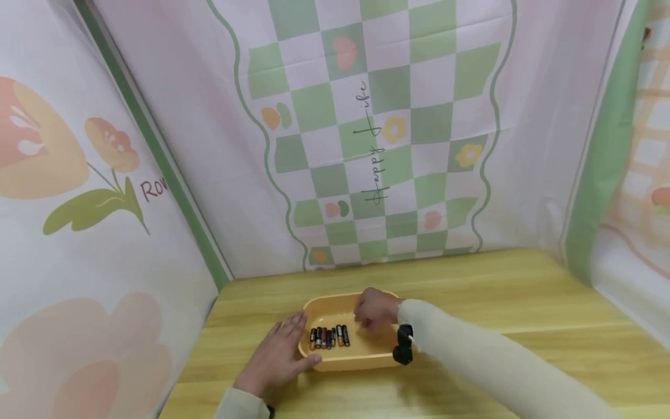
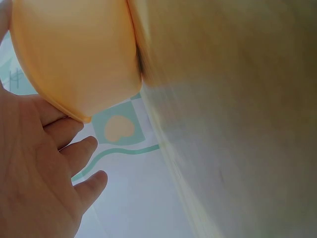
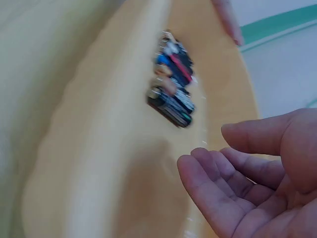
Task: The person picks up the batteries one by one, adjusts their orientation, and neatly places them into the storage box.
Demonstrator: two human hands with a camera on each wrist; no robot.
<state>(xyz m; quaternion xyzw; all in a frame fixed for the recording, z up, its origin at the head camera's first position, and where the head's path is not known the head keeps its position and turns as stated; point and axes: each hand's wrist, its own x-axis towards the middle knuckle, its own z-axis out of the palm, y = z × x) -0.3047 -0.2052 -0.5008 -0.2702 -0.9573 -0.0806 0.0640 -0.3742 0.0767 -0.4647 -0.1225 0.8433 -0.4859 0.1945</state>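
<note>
A yellow-orange plastic tray [image 1: 361, 365] with raised walls sits on the wooden table. Inside, toward its left part, several batteries [image 1: 328, 337] lie side by side in a row; the right wrist view shows these batteries [image 3: 173, 82] blurred. My left hand [image 1: 277, 355] rests on the tray's left end, fingers spread along the rim and thumb near the front corner. In the left wrist view, fingers of that hand [image 2: 54, 153] touch the rim from outside. Over the tray's right part is my right hand [image 1: 376, 308], fingers loosely bent, nothing between thumb and fingertips [image 3: 188, 171].
The wooden table [image 1: 497, 302] extends to the right of the tray. A patterned cloth [image 1: 366, 145] hangs behind it, and another printed cloth [image 1: 94, 250] hangs on the left. A black device [image 1: 403, 345] is worn at the right wrist.
</note>
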